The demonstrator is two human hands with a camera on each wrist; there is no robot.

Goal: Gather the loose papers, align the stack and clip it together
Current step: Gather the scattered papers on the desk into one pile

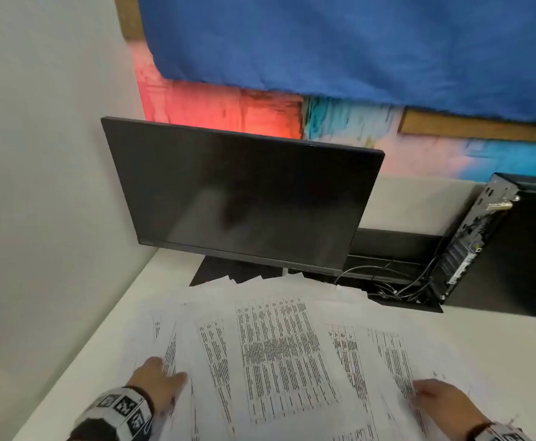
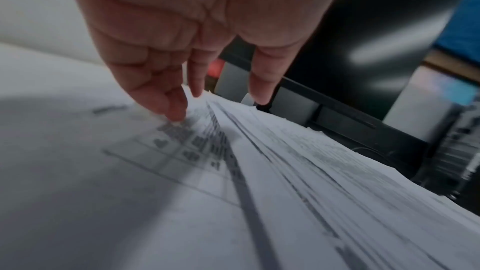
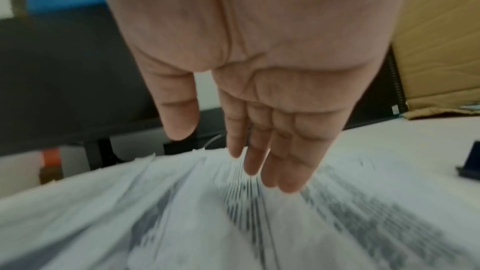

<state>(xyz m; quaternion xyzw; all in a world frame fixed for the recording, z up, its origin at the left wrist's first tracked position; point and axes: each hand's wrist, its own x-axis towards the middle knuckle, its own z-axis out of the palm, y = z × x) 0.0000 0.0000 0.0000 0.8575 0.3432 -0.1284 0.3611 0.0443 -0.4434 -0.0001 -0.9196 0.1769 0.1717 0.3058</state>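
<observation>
Several printed white papers [image 1: 279,354] lie fanned out and overlapping on the white desk [image 1: 101,361] in front of the monitor. My left hand [image 1: 161,375] rests flat on the left sheets, fingers straight. In the left wrist view the left hand [image 2: 218,100] has its fingertips [image 2: 176,116] down on the papers [image 2: 298,171]. My right hand [image 1: 432,396] lies on the right sheets, fingers extended. In the right wrist view the right hand [image 3: 233,163] hangs open just over the papers [image 3: 182,213]. No clip shows in any view.
A dark monitor [image 1: 244,198] stands right behind the papers. A black computer case [image 1: 499,246] with cables [image 1: 397,281] sits at the right rear. A wall [image 1: 37,154] closes the left side. A small dark object [image 3: 470,163] lies on the desk to the right.
</observation>
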